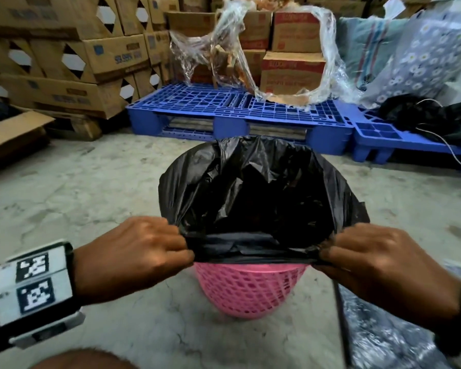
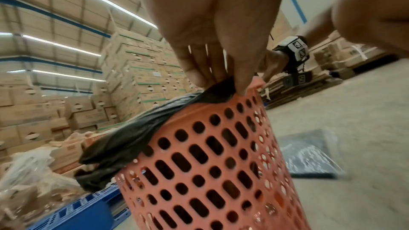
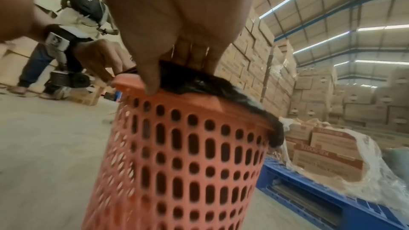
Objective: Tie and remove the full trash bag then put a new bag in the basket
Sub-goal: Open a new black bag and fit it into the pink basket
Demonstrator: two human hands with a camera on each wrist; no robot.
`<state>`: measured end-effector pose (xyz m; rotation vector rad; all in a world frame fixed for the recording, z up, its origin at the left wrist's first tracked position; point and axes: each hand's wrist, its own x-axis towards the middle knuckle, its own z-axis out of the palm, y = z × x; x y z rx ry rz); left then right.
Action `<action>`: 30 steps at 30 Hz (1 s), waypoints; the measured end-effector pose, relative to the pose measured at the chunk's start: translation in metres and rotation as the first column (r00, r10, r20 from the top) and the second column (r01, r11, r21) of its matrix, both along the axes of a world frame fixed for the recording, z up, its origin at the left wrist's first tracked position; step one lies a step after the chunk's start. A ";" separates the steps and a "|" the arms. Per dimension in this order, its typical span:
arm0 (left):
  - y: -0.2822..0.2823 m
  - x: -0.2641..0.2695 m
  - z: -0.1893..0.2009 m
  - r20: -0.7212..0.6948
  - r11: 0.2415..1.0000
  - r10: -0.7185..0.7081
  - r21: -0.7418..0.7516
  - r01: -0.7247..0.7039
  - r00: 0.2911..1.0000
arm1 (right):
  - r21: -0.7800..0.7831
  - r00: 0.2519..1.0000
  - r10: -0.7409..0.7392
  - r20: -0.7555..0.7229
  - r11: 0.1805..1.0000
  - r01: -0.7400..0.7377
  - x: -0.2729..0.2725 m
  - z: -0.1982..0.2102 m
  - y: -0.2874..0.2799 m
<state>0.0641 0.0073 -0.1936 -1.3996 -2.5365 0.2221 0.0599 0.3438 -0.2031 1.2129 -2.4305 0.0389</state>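
Left hand at nine o'clock of the pink basket, fingers curled, pinching the black bag edge, right hand at three o'clock pinching likewise, bag mouth open over the rim, basket upright on concrete floor, blue pallet at twelve o'clock

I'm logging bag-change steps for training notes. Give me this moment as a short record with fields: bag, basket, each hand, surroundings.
bag: black trash bag, mouth open, sitting in the basket
basket: pink perforated basket, upright on concrete floor
left hand: left hand pinches the bag's near edge
right hand: right hand pinches the same edge
surroundings: blue pallet behind; stacked cardboard boxes
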 end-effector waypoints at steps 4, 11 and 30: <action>-0.005 0.010 -0.021 0.046 0.986 0.056 -0.158 -0.048 0.997 | 0.179 0.993 0.104 -0.055 0.979 -0.092 0.009 -0.026 0.014; -0.012 -0.009 -0.001 0.262 0.877 0.047 0.451 -0.165 0.964 | -0.050 0.999 0.010 -0.042 0.999 -0.012 -0.003 -0.018 0.022; -0.001 -0.059 0.001 0.464 0.688 0.322 0.484 -0.541 0.825 | 0.218 0.819 -0.200 0.538 0.971 0.094 -0.020 0.087 0.007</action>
